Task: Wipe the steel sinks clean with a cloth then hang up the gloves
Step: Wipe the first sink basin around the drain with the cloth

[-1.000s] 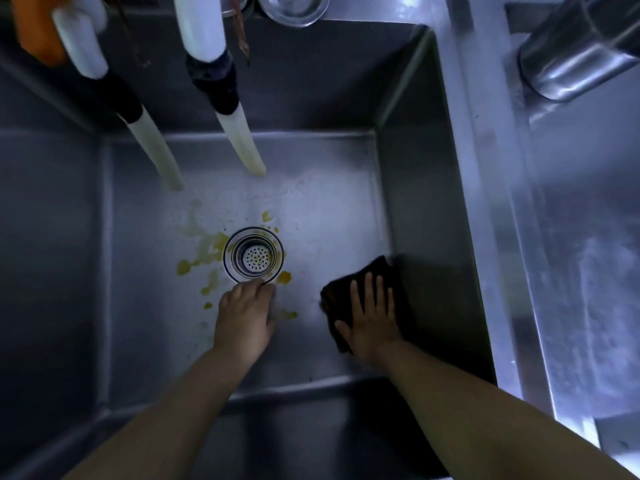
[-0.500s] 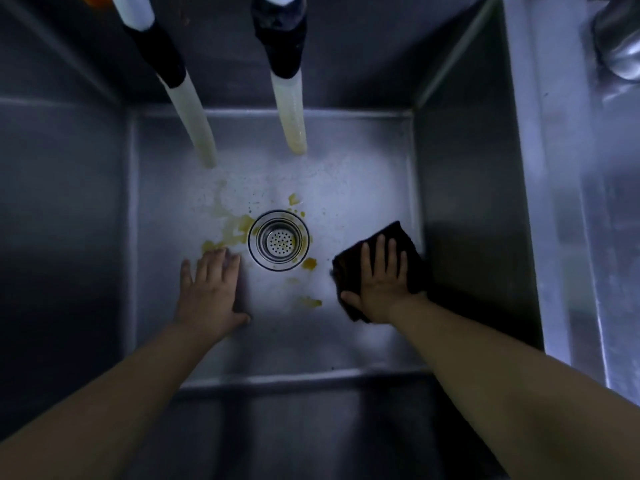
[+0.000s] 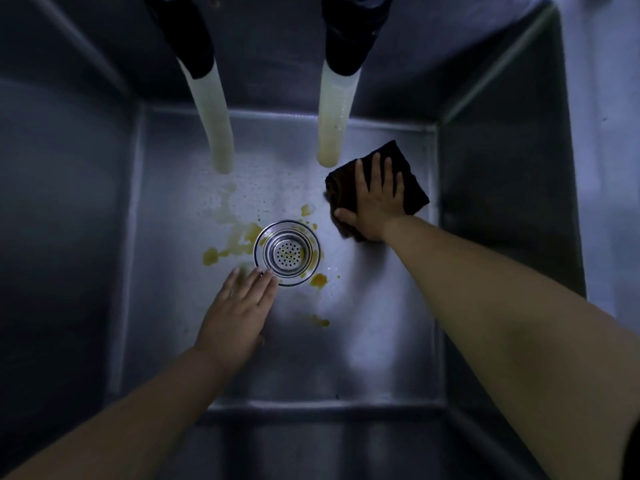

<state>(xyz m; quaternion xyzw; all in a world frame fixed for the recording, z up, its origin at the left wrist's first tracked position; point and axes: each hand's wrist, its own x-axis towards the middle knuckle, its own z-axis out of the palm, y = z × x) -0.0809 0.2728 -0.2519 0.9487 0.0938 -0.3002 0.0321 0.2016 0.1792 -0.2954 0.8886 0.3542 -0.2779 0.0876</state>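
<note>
— Around the hands, what else?

— Two pale hoses hanging from dark fittings at the top: left hose (image 3: 216,133) ending above the sink floor, right hose (image 3: 334,126) ending just beside the dark cloth (image 3: 407,174). Nothing lying between either hand and the steel. Steep grey walls on all four sides of the steel sink (image 3: 502,202).

— And in the basin?

— Round drain strainer (image 3: 286,252) near the middle of the floor, perforated cup seated inside its ring. Yellow-orange stains (image 3: 239,237) smeared to its left, with smaller spots above, to the lower right and nearer the front wall. Fine specks across the far part of the floor.

— Position of the cloth?

— Far right corner of the floor, close to the right wall and just below the back wall, folded into a rough square and pressed flat.

— Right hand?

— Right hand (image 3: 375,202) flat on top of the cloth, fingers (image 3: 386,168) spread wide over it, thumb hooked round the near-left edge; pressing rather than gripping.

— Left hand?

— Left hand (image 3: 235,313) empty, palm down on the floor, its fingers close together and extended, tips touching the strainer's lower-left rim.
</note>
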